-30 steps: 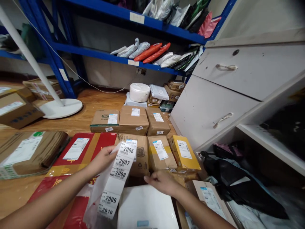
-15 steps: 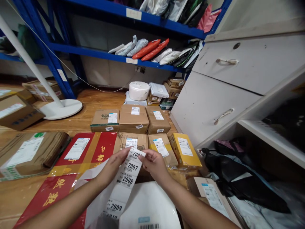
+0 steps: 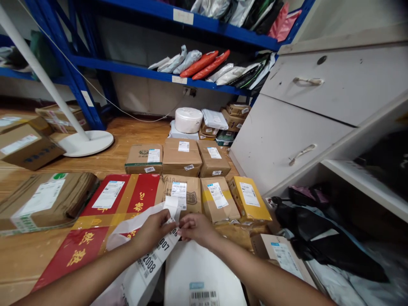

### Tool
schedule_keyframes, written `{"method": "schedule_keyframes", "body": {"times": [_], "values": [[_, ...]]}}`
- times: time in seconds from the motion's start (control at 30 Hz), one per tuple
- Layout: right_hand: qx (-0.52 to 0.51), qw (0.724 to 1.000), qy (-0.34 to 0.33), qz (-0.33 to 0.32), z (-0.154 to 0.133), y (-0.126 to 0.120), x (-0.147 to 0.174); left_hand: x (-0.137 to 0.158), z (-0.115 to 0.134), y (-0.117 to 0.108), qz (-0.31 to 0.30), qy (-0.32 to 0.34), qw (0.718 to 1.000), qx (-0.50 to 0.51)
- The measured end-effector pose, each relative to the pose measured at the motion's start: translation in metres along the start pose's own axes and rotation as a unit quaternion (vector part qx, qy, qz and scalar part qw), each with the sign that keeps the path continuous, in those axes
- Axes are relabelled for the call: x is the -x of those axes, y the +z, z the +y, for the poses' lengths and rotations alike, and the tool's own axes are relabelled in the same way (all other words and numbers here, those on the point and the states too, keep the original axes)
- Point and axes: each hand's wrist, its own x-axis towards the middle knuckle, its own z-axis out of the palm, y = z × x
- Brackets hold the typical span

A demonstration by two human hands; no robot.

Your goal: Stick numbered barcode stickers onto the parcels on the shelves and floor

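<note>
Parcel room, wooden floor [image 3: 134, 131] | label strip [image 3: 149, 261], numbered, over white mailer [image 3: 191, 267] at near edge | left hand [image 3: 153, 229] and right hand [image 3: 196, 227] pinched on its top end | judged light, limp, tearable; grip at edges.

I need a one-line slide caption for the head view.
Both hands, left hand and right hand, pinch a white numbered label strip above cardboard parcels.

A wooden floor [image 3: 134, 131] runs to a pale wall [image 3: 143, 91]. Blue shelving [image 3: 153, 73] stands against it, a white cabinet [image 3: 306, 106] at right, a white stand [image 3: 84, 142] at left.
</note>
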Motion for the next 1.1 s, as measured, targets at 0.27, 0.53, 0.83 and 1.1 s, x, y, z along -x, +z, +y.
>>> {"method": "schedule_keyframes", "body": {"times": [0.27, 0.53, 0.83, 1.1], "values": [[0.154, 0.985, -0.063, 0.040, -0.005, -0.006, -0.016, -0.010, 0.010, -0.010, -0.083, -0.099, 0.982, -0.135], [0.244, 0.957, -0.113, 0.111, -0.013, -0.050, -0.022, -0.016, 0.022, -0.008, -0.095, -0.153, 0.951, -0.250], [0.388, 0.914, -0.108, 0.056, 0.007, -0.063, -0.010, -0.019, -0.016, -0.022, -0.074, -0.096, 0.939, -0.323], [0.564, 0.809, -0.139, -0.093, 0.004, -0.033, -0.023, -0.006, -0.028, -0.121, -0.087, -0.145, 0.903, -0.395]]}}
